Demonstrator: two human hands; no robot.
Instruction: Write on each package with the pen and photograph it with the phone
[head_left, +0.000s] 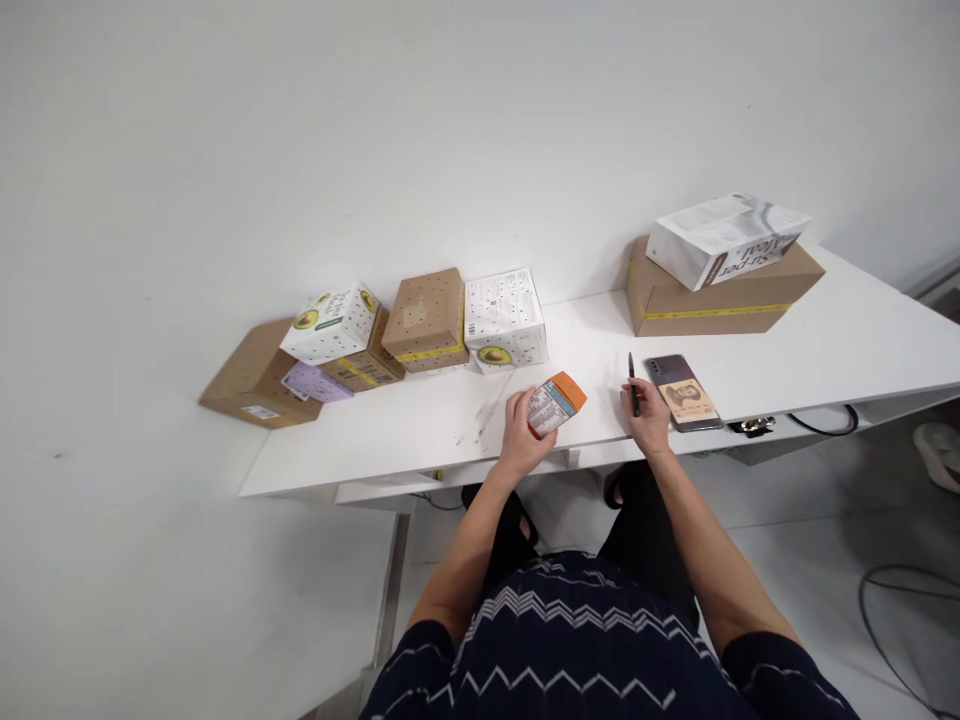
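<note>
My left hand (523, 430) grips a small orange and white printed carton (556, 403), tilted just above the white table (420, 430). My right hand (646, 415) rests on the table with its fingers closed around a dark pen (634, 385). Just to the right of that hand lies a phone (683, 392) with a picture on its back.
Several boxes line the wall at the left: a flat brown one (251, 375), avocado-printed white ones (332, 322) (504, 318), a brown cube (425, 318). A large taped brown box (716, 290) with a white carton (724, 238) on top stands at the right. A cable (825, 425) hangs under the table.
</note>
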